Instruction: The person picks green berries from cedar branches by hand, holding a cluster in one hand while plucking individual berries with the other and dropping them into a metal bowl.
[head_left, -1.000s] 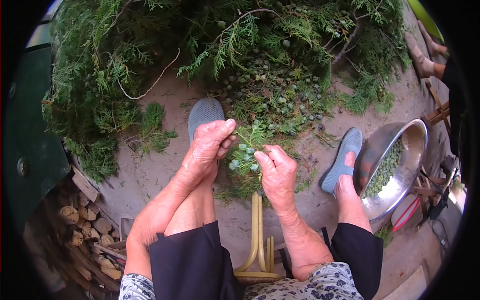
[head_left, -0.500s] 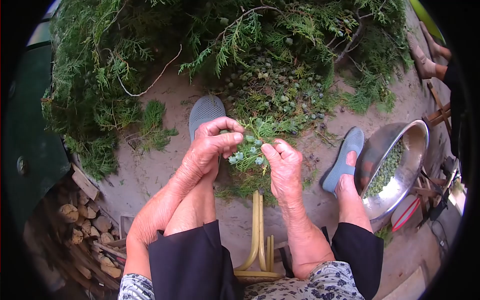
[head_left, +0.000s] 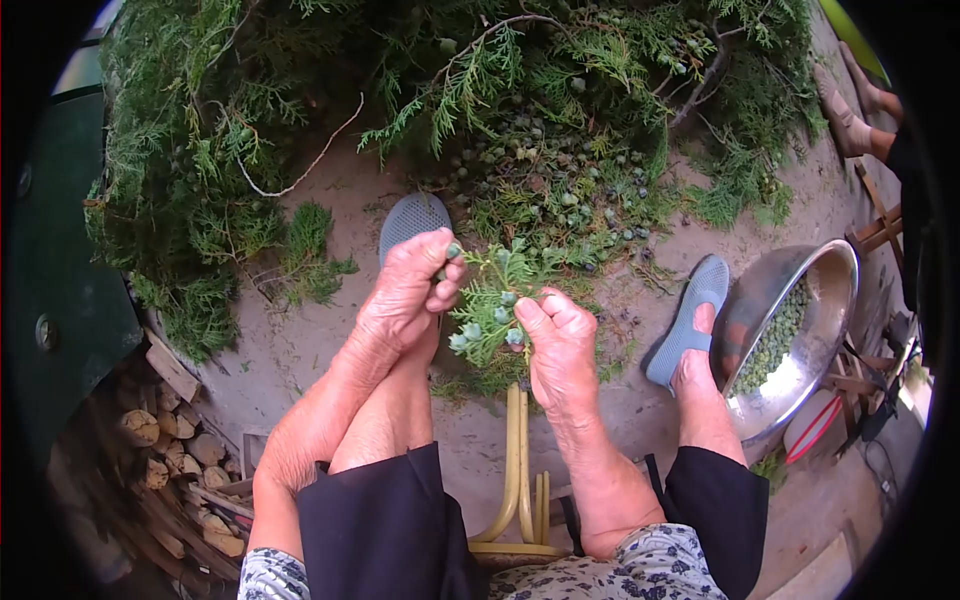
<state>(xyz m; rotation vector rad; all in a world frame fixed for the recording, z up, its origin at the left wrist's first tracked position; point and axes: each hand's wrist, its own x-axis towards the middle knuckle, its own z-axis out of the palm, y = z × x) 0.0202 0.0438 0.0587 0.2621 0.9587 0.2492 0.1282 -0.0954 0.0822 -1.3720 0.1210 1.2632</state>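
A leafy conifer sprig (head_left: 495, 295) with several blue-green cones hangs between my hands. Its stem is pinched between the thumb and fingers of my right hand (head_left: 562, 345). On the other side of the sprig, my left hand (head_left: 408, 285) is closed, with a green cone (head_left: 453, 250) showing at its fingertips and another partly covered by the curled fingers. The left fingertips are right beside the sprig's upper leaves. Beyond the hands, a heap of loose cones and leaf bits (head_left: 560, 190) lies on the ground.
Cut conifer branches (head_left: 250, 80) are piled along the far side. To the right, a tilted metal basin (head_left: 845, 290) holds picked green cones (head_left: 775, 340). A yellow chair frame (head_left: 515, 470) stands between my legs. Firewood (head_left: 150, 430) is stacked at left; another person's feet (head_left: 845, 115) show at upper right.
My left hand has drawn back slightly left and up from the sprig, with cones in its fingers. My right hand has shifted a little left, still pinching the stem.
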